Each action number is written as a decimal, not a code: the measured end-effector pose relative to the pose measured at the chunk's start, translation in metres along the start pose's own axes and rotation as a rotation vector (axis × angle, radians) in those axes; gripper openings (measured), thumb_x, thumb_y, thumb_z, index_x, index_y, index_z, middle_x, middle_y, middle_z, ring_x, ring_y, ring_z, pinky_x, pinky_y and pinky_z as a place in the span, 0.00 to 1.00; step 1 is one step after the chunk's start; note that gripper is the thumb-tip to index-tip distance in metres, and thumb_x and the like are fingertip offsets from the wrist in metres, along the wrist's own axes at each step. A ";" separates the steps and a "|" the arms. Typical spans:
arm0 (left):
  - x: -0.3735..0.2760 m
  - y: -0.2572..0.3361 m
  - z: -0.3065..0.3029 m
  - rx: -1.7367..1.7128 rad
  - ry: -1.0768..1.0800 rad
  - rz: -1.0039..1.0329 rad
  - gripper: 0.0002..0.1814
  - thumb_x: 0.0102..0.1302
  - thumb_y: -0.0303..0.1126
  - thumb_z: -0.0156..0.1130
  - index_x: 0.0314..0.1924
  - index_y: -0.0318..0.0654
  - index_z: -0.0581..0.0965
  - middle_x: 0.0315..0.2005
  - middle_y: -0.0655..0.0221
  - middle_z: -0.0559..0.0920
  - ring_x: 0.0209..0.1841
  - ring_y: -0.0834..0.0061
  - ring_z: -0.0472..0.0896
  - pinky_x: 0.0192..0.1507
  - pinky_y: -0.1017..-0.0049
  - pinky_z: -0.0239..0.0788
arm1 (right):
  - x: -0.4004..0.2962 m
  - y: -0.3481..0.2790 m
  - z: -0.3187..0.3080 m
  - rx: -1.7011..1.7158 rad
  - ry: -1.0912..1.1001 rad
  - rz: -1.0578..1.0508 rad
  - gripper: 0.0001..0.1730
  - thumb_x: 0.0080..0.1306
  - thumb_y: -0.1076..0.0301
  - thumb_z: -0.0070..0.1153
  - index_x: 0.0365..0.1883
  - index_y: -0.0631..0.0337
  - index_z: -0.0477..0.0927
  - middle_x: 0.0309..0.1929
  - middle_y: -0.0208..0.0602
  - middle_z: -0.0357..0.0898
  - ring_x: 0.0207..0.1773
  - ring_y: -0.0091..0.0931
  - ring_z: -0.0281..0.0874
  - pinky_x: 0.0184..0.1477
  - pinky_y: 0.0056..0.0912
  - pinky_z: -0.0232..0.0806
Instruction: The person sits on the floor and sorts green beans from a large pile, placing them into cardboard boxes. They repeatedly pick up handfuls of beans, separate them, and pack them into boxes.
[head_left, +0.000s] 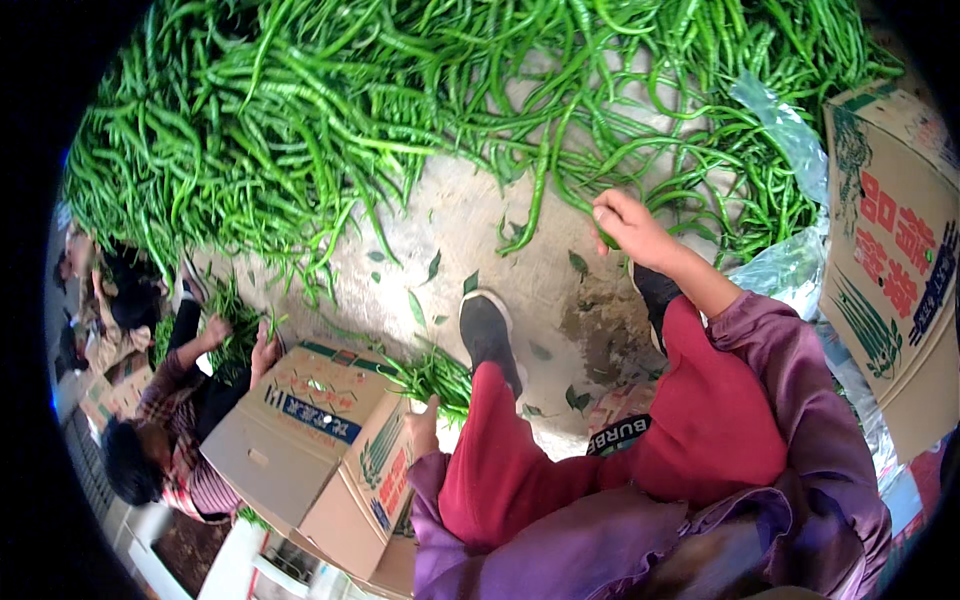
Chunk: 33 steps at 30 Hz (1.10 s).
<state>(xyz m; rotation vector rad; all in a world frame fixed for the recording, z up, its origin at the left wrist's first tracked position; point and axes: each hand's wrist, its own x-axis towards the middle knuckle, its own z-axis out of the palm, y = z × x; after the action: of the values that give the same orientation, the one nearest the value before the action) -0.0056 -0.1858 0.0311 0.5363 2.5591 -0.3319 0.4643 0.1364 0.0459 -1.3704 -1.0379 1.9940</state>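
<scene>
Long green chili peppers (300, 120) lie in a broad heap on the concrete floor before me. My right hand (637, 229) reaches to the near edge of the heap, its fingers closed around a green chili pepper (574, 196). Close by, a single curved pepper (538, 187) lies on the bare floor. My left hand (424, 432) is down beside my left knee, gripping a bunch of green chili peppers (435, 379). Part of that bunch is hidden by the hand and the knee. A cardboard box (330, 427) with printed pictures stands right against this hand.
Another printed cardboard box (889, 262) stands at the right, with clear plastic sheeting (784, 142) beside it. At the left a co-worker (176, 450) sits bent over, hands among peppers. Farther back more people (112, 322) are partly visible. Loose leaves (433, 266) dot the floor.
</scene>
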 end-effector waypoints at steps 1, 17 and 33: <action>-0.003 0.035 -0.017 0.173 -0.008 -0.152 0.41 0.50 0.50 0.72 0.56 0.28 0.69 0.47 0.45 0.77 0.50 0.48 0.76 0.55 0.58 0.67 | 0.000 -0.001 -0.012 0.156 0.075 0.063 0.11 0.71 0.63 0.49 0.39 0.63 0.70 0.30 0.34 0.74 0.26 0.24 0.73 0.34 0.29 0.67; -0.064 0.425 0.070 -0.104 0.169 1.116 0.22 0.57 0.31 0.62 0.51 0.30 0.73 0.39 0.48 0.76 0.44 0.48 0.75 0.49 0.57 0.68 | -0.020 -0.008 -0.074 1.149 0.124 0.037 0.14 0.74 0.58 0.48 0.45 0.60 0.73 0.30 0.27 0.69 0.26 0.21 0.66 0.30 0.27 0.64; -0.227 0.354 0.064 -0.664 -0.727 0.449 0.11 0.65 0.32 0.62 0.44 0.36 0.76 0.27 0.71 0.78 0.25 0.78 0.73 0.29 0.75 0.67 | -0.052 0.033 -0.060 -0.590 0.454 -0.264 0.14 0.65 0.63 0.53 0.44 0.64 0.76 0.41 0.51 0.69 0.46 0.46 0.72 0.49 0.46 0.66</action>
<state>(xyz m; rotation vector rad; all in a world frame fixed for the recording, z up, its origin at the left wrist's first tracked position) 0.3550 0.0388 0.0481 0.5698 1.6399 0.4078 0.5397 0.0966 0.0354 -1.7558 -1.5448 1.1426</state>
